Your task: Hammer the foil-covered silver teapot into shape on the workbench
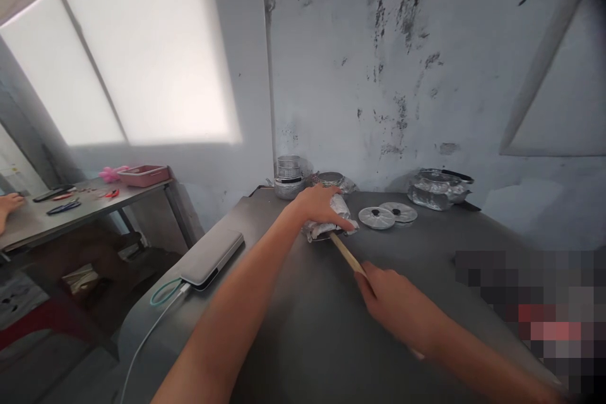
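My left hand [324, 205] reaches over a crumpled foil-like bundle [339, 206] on the dark table [303, 341], its fingers curved over the top of it. My right hand [391, 297] is closed around a light wooden handle [348, 254], whose far end meets the dark underside of the bundle. What lies beneath my left palm is hidden. Just right of the bundle, two round metal lids with black knobs overlap: the left lid [376, 218] and the right lid [402, 212].
Stacked metal pots [289, 178], a wrapped pan [330, 178] and another wrapped pan with a black handle [438, 189] stand along the wall. A power bank [213, 259] with a cable lies left. Another table holds a pink tray [144, 175]; a person's hand [9, 203] shows there.
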The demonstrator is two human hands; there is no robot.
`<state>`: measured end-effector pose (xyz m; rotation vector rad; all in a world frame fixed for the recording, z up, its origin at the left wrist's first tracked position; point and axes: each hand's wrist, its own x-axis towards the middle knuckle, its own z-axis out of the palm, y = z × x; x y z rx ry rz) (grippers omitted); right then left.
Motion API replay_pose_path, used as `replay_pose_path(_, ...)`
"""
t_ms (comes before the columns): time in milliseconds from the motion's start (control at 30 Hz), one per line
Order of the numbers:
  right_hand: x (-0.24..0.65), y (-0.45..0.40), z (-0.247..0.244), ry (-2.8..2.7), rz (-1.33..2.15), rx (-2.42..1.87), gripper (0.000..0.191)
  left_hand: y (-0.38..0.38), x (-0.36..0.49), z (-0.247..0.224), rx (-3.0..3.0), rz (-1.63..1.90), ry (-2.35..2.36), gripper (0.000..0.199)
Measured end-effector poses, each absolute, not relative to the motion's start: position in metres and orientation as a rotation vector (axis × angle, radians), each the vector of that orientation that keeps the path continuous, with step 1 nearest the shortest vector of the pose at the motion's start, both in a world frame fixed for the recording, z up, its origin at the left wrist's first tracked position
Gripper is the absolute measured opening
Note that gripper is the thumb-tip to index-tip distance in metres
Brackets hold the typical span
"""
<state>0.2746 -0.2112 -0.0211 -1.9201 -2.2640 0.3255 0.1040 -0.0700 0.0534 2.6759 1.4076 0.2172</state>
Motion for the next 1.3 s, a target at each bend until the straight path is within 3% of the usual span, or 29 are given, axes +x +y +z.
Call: replay_pose_path(1300,0.2716,-0.2111,-0.0255,-2.236,0.461,-1.936,0.033,-0.0695,0.1070,0.0494,2.744,0.294,1.403,0.119)
